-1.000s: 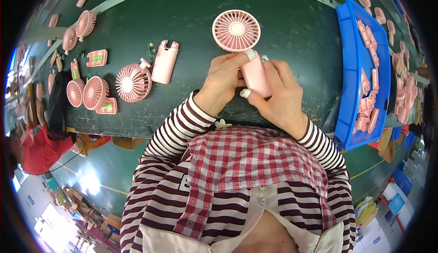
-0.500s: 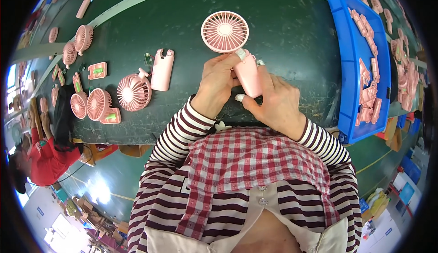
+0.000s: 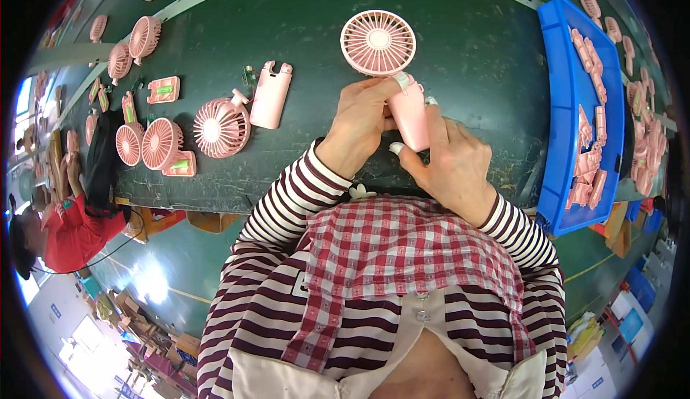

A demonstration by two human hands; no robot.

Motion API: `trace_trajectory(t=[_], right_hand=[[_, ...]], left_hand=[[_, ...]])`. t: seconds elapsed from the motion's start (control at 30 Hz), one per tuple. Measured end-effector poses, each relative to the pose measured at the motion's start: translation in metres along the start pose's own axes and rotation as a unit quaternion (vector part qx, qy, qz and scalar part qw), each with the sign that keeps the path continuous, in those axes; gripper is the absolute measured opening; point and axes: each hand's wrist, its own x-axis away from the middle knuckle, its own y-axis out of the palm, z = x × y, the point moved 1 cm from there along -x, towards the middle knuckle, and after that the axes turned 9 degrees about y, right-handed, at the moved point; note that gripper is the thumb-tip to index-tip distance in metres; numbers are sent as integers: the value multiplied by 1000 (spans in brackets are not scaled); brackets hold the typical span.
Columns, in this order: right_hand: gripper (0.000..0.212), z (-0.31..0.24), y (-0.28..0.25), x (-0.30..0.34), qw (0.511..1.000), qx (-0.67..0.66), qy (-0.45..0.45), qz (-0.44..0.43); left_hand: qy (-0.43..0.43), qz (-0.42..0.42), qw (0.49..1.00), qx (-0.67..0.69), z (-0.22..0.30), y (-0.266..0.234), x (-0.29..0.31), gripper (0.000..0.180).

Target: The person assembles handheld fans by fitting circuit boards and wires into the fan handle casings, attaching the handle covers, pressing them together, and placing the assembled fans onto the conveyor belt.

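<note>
A pink handheld fan is in front of me, its round slatted head (image 3: pixel 378 42) pointing away from me and its handle (image 3: pixel 412 122) slanting down to the right. My left hand (image 3: pixel 359 118) is closed around the upper part of the handle, with the thumb pressed on it just below the head. Lower down, my right hand (image 3: pixel 457 160) has the handle between its thumb and fingers. White covers sit on several of my fingertips. My palms hide part of the handle's sides.
Left on the green table (image 3: pixel 302 176) lie a pink handle shell (image 3: pixel 272 97), a fan with its neck up (image 3: pixel 222 127) and several other fan parts. A blue bin (image 3: pixel 557 111) of pink pieces stands at the right. Beyond the left end sits a person in red (image 3: pixel 86 237).
The whole scene has shifted slightly to the right in view. My hands keep nearly the same hold on the fan's handle.
</note>
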Motion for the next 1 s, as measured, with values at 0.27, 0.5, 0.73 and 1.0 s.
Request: trace_trajectory(t=[0.27,0.5,0.73,1.0], right_hand=[[55,5,1,-3,978,-151,129,-58],[39,22,16,-15,736,-559,286,-253],[27,14,3,-19,813,-452,264,-255],[28,19,15,-11,794,-505,238,-241]], left_hand=[[22,-25,999,18,-1,-2,-5,31],[57,-139,988,49,-2,1,1,33],[63,-175,981,55,-1,5,4,30],[103,-156,982,20,-8,0,2,32]])
